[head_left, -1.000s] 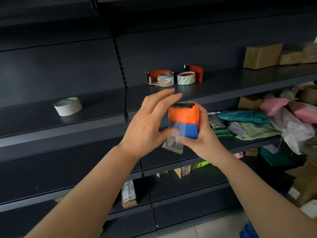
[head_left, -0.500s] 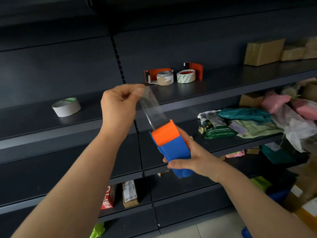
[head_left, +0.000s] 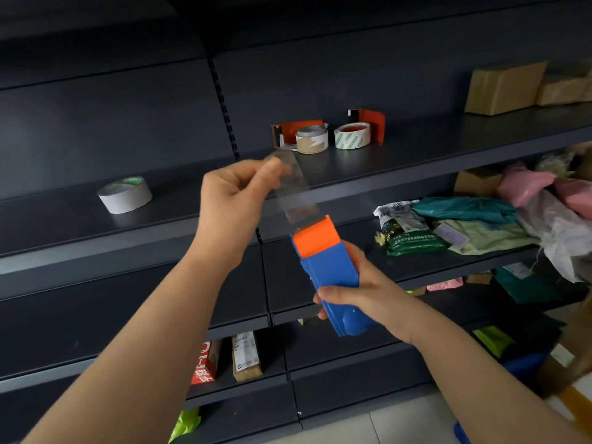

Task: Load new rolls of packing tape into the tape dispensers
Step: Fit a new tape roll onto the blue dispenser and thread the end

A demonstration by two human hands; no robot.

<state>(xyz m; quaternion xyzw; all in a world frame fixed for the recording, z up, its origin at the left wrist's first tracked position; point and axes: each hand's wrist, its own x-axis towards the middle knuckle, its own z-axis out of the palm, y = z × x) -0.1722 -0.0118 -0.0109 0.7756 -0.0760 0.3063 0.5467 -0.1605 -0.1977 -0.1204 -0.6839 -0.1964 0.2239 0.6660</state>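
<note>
Head view: right hand (head_left: 362, 290) grips the blue dispenser (head_left: 326, 267) mid-air before the shelves (head_left: 448, 139). Left hand (head_left: 234, 200) pinches clear tape (head_left: 294, 190) stretched from its orange mouth. We judge the dispenser light and rigid, the tape thin and sticky; hold the tape by its end only.

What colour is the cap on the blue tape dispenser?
Orange cap, clearest in the head view.

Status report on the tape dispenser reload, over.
Left hand pinches the clear tape strip, stretched up from the blue-and-orange dispenser. Right hand grips the dispenser body. Nothing blocks the strip; spare roll sits on the shelf.
</note>
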